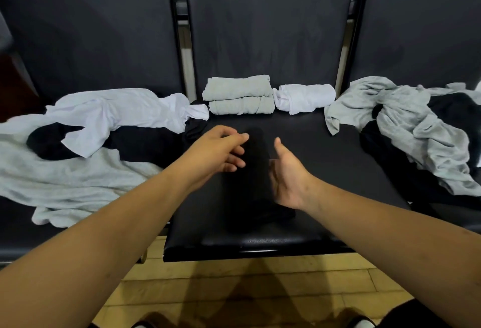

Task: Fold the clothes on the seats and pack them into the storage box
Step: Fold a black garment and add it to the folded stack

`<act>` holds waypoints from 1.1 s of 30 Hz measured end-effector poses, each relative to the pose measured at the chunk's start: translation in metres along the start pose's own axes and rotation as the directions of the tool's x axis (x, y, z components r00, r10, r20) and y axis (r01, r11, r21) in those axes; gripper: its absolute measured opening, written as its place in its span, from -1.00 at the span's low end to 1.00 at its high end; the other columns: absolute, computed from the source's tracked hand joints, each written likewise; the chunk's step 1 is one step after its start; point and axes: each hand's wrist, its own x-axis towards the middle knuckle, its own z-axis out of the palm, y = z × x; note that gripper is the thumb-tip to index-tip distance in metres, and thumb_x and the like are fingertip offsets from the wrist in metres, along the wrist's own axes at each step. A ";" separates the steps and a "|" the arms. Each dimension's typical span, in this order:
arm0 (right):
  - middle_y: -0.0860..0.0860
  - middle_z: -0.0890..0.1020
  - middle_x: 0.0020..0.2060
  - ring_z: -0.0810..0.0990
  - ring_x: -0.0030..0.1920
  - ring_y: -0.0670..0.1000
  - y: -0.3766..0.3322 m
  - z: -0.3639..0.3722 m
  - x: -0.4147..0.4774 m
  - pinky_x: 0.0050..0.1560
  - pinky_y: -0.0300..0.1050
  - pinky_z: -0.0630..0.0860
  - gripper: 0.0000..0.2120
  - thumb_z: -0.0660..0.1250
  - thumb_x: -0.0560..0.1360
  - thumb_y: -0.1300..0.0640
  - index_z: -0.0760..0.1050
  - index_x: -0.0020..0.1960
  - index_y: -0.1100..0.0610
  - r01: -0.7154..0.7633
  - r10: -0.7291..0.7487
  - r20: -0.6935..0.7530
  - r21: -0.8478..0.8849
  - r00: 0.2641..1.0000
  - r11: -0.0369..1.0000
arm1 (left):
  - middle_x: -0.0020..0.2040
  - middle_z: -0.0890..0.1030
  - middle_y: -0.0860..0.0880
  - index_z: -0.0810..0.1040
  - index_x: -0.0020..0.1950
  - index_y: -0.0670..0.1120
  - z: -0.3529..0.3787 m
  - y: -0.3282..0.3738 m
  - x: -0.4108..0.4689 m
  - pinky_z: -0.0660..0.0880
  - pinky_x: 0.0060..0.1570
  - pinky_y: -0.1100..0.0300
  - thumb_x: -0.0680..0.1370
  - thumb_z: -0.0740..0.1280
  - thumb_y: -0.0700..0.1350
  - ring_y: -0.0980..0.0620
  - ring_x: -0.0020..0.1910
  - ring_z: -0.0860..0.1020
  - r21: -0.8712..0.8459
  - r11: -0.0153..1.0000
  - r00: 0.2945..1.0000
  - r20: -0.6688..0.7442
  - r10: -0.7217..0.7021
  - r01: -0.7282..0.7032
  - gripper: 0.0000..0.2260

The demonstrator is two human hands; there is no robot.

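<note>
You are looking down at the middle seat point(338, 171), a black padded seat in a row, and everything here is lying on or beside it. To the left of the middle seat, a loose heap is spilling across the neighbouring cushion: a pale grey garment point(65, 176) underneath, a black piece point(145, 142) over it, and a crumpled white shirt point(117, 111) on top, its end reaching the middle seat's back left corner. To the right of the middle seat, a second unfolded heap is lying, a grey garment point(406, 119) tangled with a black one point(455, 108).

On the middle seat itself, a folded black garment point(250, 184) is lying lengthwise down the centre, hard to make out against the dark padding. At the back of the middle seat, a folded grey stack point(239, 95) of two pieces is sitting just beside a rolled white garment point(304, 98).

Your left hand point(221, 150) is hovering at the black garment's far left edge, fingers loosely bent and gripping nothing. Your right hand point(289, 176) is standing on edge along its right side, palm turned inward, thumb up, fingers spread and blurred; whether it is touching the cloth cannot be told.
</note>
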 end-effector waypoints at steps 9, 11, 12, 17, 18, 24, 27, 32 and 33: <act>0.18 0.74 -0.03 0.73 0.01 0.18 -0.002 -0.006 -0.005 0.15 0.15 0.62 -0.71 0.42 0.54 0.13 0.61 0.20 0.24 -0.007 -0.044 -0.176 -0.278 0.983 0.960 | 0.10 0.62 -0.15 0.48 0.16 -0.13 -0.010 -0.039 0.014 0.59 0.09 0.05 0.61 0.35 -0.06 -0.08 0.09 0.62 0.002 0.950 0.950 -0.032 -0.311 0.311 -0.80; 0.17 0.74 -0.01 0.72 0.04 0.18 -0.003 -0.006 -0.006 0.16 0.14 0.61 -0.71 0.40 0.56 0.08 0.61 0.21 0.22 -0.039 -0.002 -0.167 -0.245 0.986 0.969 | 0.10 0.66 -0.15 0.54 0.20 -0.15 -0.008 -0.042 0.014 0.60 -0.01 0.10 0.58 0.39 -0.05 -0.07 0.05 0.65 -0.103 0.940 0.945 0.003 -0.328 0.327 -0.74; 0.17 0.73 0.03 0.71 0.07 0.18 -0.004 -0.006 -0.005 0.18 0.13 0.60 -0.68 0.39 0.56 0.05 0.61 0.23 0.22 -0.059 0.028 -0.144 -0.218 0.989 0.974 | 0.08 0.67 -0.14 0.56 0.21 -0.15 -0.007 -0.042 0.015 0.60 -0.03 0.11 0.56 0.42 -0.03 -0.06 0.05 0.66 -0.149 0.934 0.945 0.011 -0.326 0.324 -0.71; 0.19 0.67 0.17 0.68 0.13 0.17 -0.006 0.001 -0.009 0.19 0.10 0.57 -0.60 0.33 0.58 0.02 0.57 0.31 0.24 -0.084 0.092 0.092 -0.087 0.991 0.993 | 0.10 0.70 -0.11 0.68 0.15 -0.10 -0.004 -0.036 0.011 0.58 0.09 0.03 0.50 0.44 0.08 -0.07 0.05 0.69 -0.367 0.854 0.930 0.133 -0.344 0.368 -0.67; 0.19 0.68 0.15 0.69 0.08 0.17 -0.005 0.005 -0.011 0.16 0.09 0.58 -0.61 0.32 0.58 0.02 0.58 0.29 0.24 -0.084 0.093 0.129 -0.068 0.987 0.994 | 0.06 0.71 -0.13 0.70 0.08 -0.11 -0.005 -0.033 0.009 0.59 0.03 0.02 0.49 0.43 0.09 -0.07 -0.02 0.70 -0.399 0.835 0.925 0.147 -0.350 0.379 -0.68; 0.19 0.68 0.16 0.68 0.13 0.18 -0.011 0.013 -0.009 0.19 0.11 0.59 -0.61 0.39 0.55 0.04 0.58 0.30 0.23 -0.034 0.051 0.121 -0.134 0.991 0.990 | -0.07 0.72 -0.18 0.69 -0.01 -0.16 -0.001 -0.025 0.006 0.59 -0.14 0.03 0.54 0.34 -0.04 -0.11 -0.21 0.70 -0.499 0.803 0.935 0.043 -0.352 0.325 -0.77; 0.19 0.69 0.13 0.68 0.15 0.18 -0.021 0.008 -0.009 0.21 0.10 0.59 -0.60 0.47 0.50 0.08 0.58 0.27 0.23 0.092 -0.066 0.108 -0.252 0.992 0.963 | -0.04 0.72 -0.19 0.68 0.04 -0.15 0.003 -0.016 0.007 0.59 -0.05 -0.03 0.57 0.30 -0.02 -0.15 -0.09 0.69 -0.613 0.755 0.952 -0.012 -0.305 0.234 -0.75; 0.11 0.66 0.22 0.62 0.26 0.11 -0.031 0.001 -0.012 0.35 0.13 0.48 -0.51 0.46 0.43 0.09 0.54 0.34 0.15 0.146 -0.144 0.197 0.004 0.970 0.989 | -0.04 0.72 -0.18 0.65 0.08 -0.14 0.008 0.006 0.016 0.58 0.03 -0.04 0.59 0.27 0.03 -0.17 -0.01 0.68 -0.780 0.624 0.981 -0.078 -0.177 0.051 -0.72; 0.12 0.64 0.26 0.61 0.28 0.12 -0.031 0.001 -0.012 0.33 0.17 0.49 -0.47 0.45 0.44 0.11 0.49 0.40 0.15 0.113 -0.126 0.226 0.070 0.966 0.991 | -0.05 0.73 -0.17 0.65 0.08 -0.13 0.010 0.009 0.018 0.58 0.04 -0.03 0.59 0.27 0.03 -0.16 -0.02 0.68 -0.794 0.608 0.983 -0.091 -0.159 0.024 -0.72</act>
